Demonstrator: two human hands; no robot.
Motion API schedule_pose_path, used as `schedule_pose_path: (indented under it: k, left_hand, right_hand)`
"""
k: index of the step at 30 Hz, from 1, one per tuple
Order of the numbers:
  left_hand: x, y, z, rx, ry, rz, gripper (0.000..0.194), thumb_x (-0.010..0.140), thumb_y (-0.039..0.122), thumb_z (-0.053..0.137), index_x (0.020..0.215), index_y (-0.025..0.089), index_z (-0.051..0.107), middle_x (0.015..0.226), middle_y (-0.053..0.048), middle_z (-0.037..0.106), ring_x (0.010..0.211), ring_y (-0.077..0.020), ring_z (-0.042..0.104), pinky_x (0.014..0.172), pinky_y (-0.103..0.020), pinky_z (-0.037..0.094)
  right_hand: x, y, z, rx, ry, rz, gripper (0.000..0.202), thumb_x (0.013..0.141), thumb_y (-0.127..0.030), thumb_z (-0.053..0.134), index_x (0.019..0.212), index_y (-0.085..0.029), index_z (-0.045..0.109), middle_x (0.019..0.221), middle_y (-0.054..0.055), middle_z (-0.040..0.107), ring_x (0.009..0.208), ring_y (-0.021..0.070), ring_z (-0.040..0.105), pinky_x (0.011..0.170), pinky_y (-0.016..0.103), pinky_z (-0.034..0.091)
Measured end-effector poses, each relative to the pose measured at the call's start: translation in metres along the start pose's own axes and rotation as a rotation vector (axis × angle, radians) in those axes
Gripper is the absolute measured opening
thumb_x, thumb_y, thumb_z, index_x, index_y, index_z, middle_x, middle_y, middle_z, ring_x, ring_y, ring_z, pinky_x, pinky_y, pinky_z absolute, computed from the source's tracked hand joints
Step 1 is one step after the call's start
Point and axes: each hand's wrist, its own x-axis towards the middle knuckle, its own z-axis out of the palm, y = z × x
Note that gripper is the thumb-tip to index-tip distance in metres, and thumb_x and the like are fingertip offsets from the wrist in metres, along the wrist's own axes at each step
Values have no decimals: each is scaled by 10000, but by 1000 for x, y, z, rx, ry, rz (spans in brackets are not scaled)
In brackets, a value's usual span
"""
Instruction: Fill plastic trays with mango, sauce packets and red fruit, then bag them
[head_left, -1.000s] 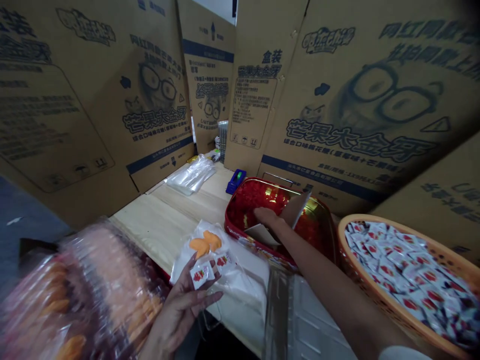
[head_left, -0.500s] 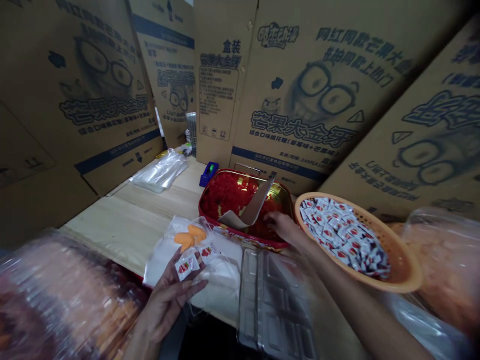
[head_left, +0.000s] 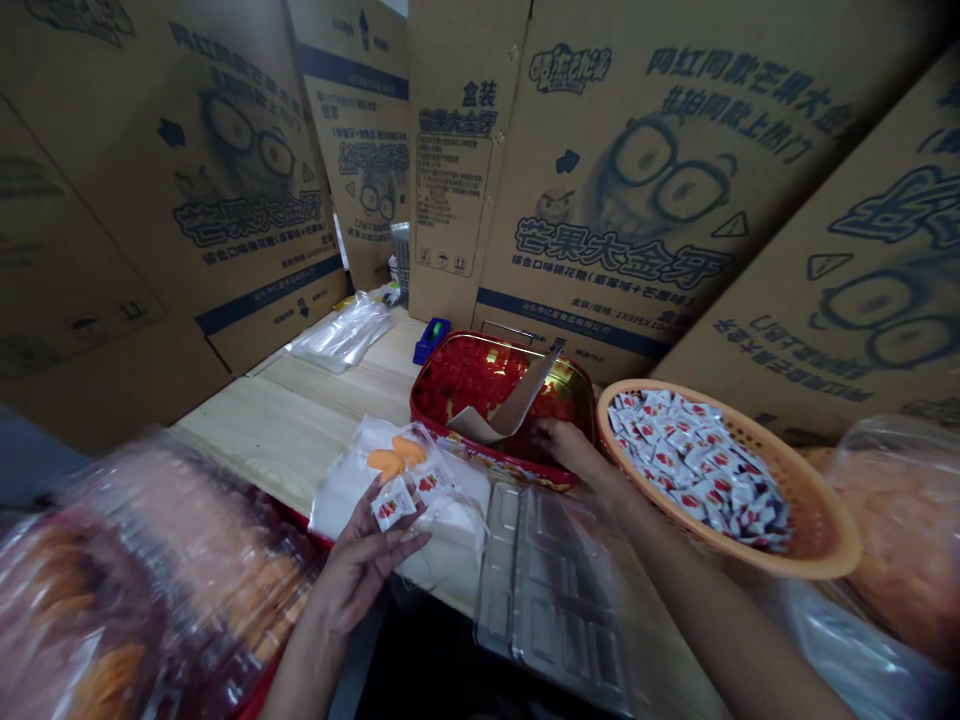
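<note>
Nearer than the red tin (head_left: pixel 517 466) and left of it, what appears to be a clear tray (head_left: pixel 450 512) is pinched in the left hand (head_left: pixel 356 570), orange pieces (head_left: pixel 386 463) and two sachets (head_left: pixel 392 502) seen at it; partial loading is judged done. The right hand (head_left: pixel 559 445) is lowered into the tin's near right part; its fingertips are hidden, so any grasp cannot be told. Wrapped sweets (head_left: pixel 694 465) are heaped unused in the orange basket (head_left: pixel 836 545) right of the tin.

Printed cartons (head_left: pixel 637 190) stand behind a wooden tabletop (head_left: pixel 274 425).
</note>
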Motion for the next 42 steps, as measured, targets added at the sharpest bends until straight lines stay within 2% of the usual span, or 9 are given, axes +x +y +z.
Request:
schedule_pose_path:
  k: [5,10,14,18,21,28,34,38,42]
  left_hand:
    - [2,-2,3,19,2,15,687,660,0,644,1239,281,404,1206,-58,546,1113,-287,530,973,-506,394]
    - [4,-2,6,15,-47,22,680,647,-5,643,1227,270,421,1173,-65,561,1120,-284,522,974,-520,373]
    - [5,-2,7,24,-57,29,697,629,-15,646,1221,273,420,1176,-62,561,1115,-286,525,971,-526,367]
    - [4,-3,9,32,-51,15,695,620,-29,645,1207,266,419,1147,-50,575,1084,-278,549,961,-507,383]
    - [3,-3,9,27,-68,13,685,636,-35,631,1208,268,406,1115,-39,589,1050,-252,572,946,-490,405]
    - [2,-4,8,27,-70,15,716,638,-43,616,1240,269,385,1090,-43,596,1089,-262,549,945,-486,407]
    - [1,-5,10,25,-85,12,691,639,-20,636,1223,267,404,1153,-54,568,1120,-282,523,960,-502,386]
    - [0,-7,10,19,-93,9,717,631,-25,640,1233,282,401,1153,-45,571,1093,-269,543,972,-512,370]
    - [0,-8,9,2,-89,16,752,634,-43,626,1251,311,383,1123,-21,585,1035,-238,577,973,-511,373]
  right_hand:
    - [-8,-1,-8,98,51,64,126,726,-276,525,763,-174,589,645,-5,587,581,126,510,557,237,405]
    - [-32,-38,-28,269,62,54,333,749,-462,500,882,-165,574,657,-13,537,555,113,471,510,229,376]
    - [-63,-89,-30,334,-198,-174,264,777,-415,537,899,-193,611,774,16,601,697,136,534,628,248,422]
    - [-81,-124,-13,200,-406,-436,193,849,-300,484,921,-209,639,875,36,630,807,142,554,732,255,423]
    - [-84,-129,-3,119,-435,-498,222,865,-269,465,999,-230,638,912,42,630,851,146,559,759,251,421]
    - [-84,-115,-2,104,-394,-451,312,852,-244,482,1147,-261,581,996,44,627,904,152,574,781,248,424]
    - [-83,-132,6,-70,-314,-404,209,845,-224,497,1026,-222,601,972,48,623,876,159,565,749,256,413]
    - [-82,-152,8,-294,-338,-442,142,846,-156,478,851,-152,620,925,88,614,873,181,548,735,268,393]
    - [-85,-162,4,-223,-303,-444,137,842,-140,475,841,-162,610,876,57,605,818,155,547,700,243,389]
